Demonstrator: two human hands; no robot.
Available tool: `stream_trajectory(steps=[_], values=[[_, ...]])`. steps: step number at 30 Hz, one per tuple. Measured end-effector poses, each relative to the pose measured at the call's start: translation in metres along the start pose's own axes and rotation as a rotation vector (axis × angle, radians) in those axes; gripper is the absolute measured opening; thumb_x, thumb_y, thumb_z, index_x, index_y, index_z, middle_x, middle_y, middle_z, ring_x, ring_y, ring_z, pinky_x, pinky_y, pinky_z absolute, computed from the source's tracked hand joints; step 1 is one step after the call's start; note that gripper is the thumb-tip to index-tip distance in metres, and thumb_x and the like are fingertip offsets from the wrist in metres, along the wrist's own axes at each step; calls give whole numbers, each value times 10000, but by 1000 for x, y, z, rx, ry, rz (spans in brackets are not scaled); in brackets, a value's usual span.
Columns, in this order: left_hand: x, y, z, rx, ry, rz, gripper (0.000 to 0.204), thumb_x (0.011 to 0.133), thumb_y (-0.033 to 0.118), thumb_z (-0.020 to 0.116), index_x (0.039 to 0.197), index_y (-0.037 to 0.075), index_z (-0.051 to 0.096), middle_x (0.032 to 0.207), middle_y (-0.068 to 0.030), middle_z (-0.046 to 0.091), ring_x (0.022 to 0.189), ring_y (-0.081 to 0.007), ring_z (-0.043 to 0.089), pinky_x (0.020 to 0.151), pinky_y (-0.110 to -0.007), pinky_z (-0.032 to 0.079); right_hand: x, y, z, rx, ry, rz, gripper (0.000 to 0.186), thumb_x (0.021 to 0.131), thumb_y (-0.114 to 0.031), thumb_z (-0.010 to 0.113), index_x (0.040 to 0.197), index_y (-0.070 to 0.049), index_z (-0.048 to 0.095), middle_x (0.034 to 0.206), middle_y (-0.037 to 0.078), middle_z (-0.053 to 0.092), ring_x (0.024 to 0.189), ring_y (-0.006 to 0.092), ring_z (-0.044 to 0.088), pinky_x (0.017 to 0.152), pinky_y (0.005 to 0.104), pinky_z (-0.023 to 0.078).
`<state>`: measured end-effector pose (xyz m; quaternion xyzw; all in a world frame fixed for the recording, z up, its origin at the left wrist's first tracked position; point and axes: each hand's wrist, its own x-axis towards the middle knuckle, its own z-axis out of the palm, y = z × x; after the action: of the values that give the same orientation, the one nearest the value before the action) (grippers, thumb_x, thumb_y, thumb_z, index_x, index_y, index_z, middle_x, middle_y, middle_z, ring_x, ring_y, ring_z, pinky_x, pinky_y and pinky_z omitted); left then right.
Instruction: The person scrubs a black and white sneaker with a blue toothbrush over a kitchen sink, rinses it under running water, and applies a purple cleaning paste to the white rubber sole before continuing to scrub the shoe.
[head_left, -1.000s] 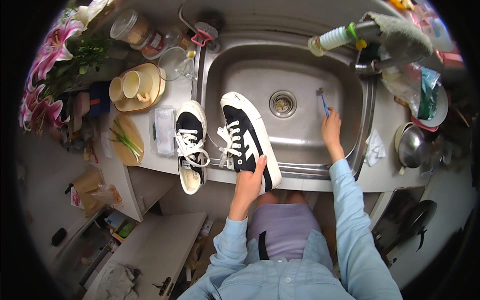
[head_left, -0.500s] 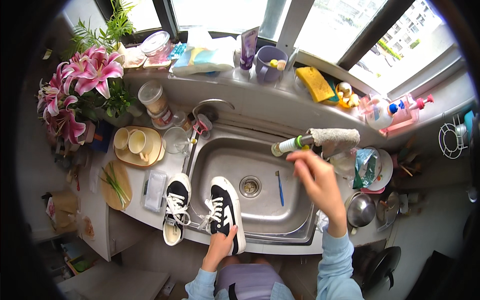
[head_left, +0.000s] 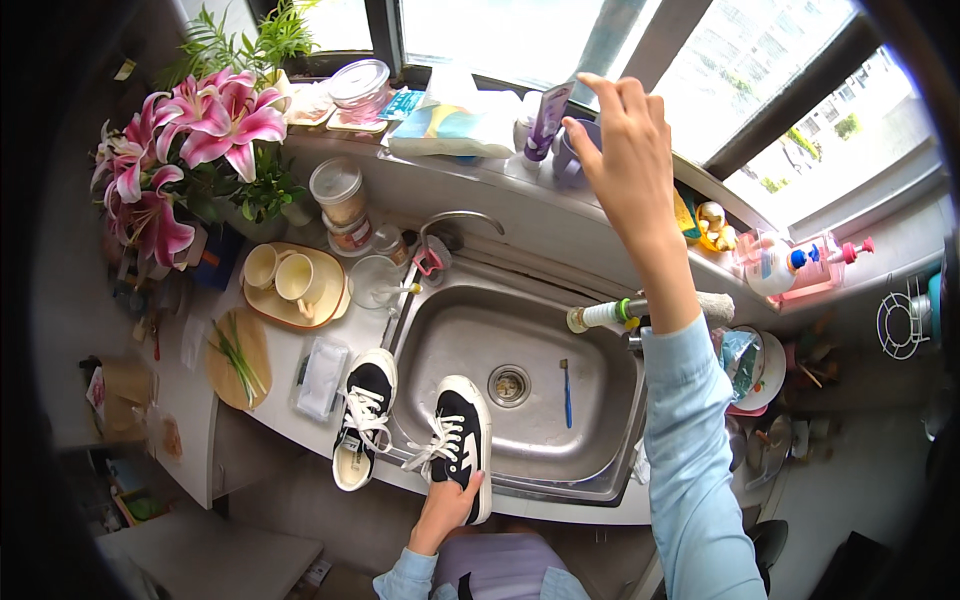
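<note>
My left hand [head_left: 446, 512] grips the heel end of a black sneaker [head_left: 462, 430] with white laces and a white sole, held over the sink's front left edge. A matching sneaker [head_left: 366, 400] rests on the counter left of the sink. My right hand [head_left: 630, 150] is stretched up to the window ledge, thumb and fingers apart, right beside a purple and white squeeze tube [head_left: 549, 125]. No grasp on the tube shows. Just below those fingers stands a purple cup [head_left: 575, 168], partly hidden. A blue toothbrush [head_left: 567, 390] lies in the steel sink [head_left: 470, 310].
A curved faucet [head_left: 465, 217] rises behind the sink. Mugs on a tray [head_left: 308, 318], a board with green stalks [head_left: 224, 368] and a plastic box [head_left: 321, 378] stand to the left. Pink lilies [head_left: 225, 120] fill the far left. Soap bottles [head_left: 775, 268] stand at the right.
My right hand has moved from above the sink's right side up to the window ledge by the tube. The left hand keeps hold of the sneaker. The view has shifted slightly.
</note>
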<state>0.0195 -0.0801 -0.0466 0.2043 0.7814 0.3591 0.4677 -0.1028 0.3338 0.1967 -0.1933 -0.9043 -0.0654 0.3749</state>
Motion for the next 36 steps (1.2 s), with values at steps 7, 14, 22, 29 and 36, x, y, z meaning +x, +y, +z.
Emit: stream_trajectory(steps=[7,14,22,29,36], values=[[3,-23,20,-8,172,173,572,980,448,612,923,-118,668,875,-305,673,881,-470,640,790,-486,500,43,19,33,-231,-223,-113,308,897,-56,640,1179,-164,699,1157,52,662,1113,247,584,906,402,465],[-3,-26,16,76,137,-23,806,978,581,550,560,-107,588,538,-292,545,576,-474,604,588,-532,456,41,-4,-23,127,-35,-249,72,924,-77,661,989,-49,653,927,88,722,957,262,660,803,392,482],[-1,3,1,-23,45,11,488,990,348,631,1048,-137,627,923,-367,631,924,-481,636,812,-470,492,-34,-47,-85,672,-1,216,100,966,-45,617,1061,-19,629,832,43,648,788,77,597,659,242,449],[4,13,-1,-100,242,-118,690,886,396,778,518,-87,450,447,-139,383,451,-155,354,441,-441,335,-196,-40,-79,1559,-286,1202,96,1006,-146,552,1047,-67,515,942,9,619,852,77,620,746,241,534],[20,-41,26,-294,286,44,647,869,324,810,470,-18,432,460,24,337,467,-66,295,402,-359,227,-318,-69,-109,2091,-399,1532,812,853,-105,756,1519,13,307,1112,100,617,924,221,695,846,301,572]])
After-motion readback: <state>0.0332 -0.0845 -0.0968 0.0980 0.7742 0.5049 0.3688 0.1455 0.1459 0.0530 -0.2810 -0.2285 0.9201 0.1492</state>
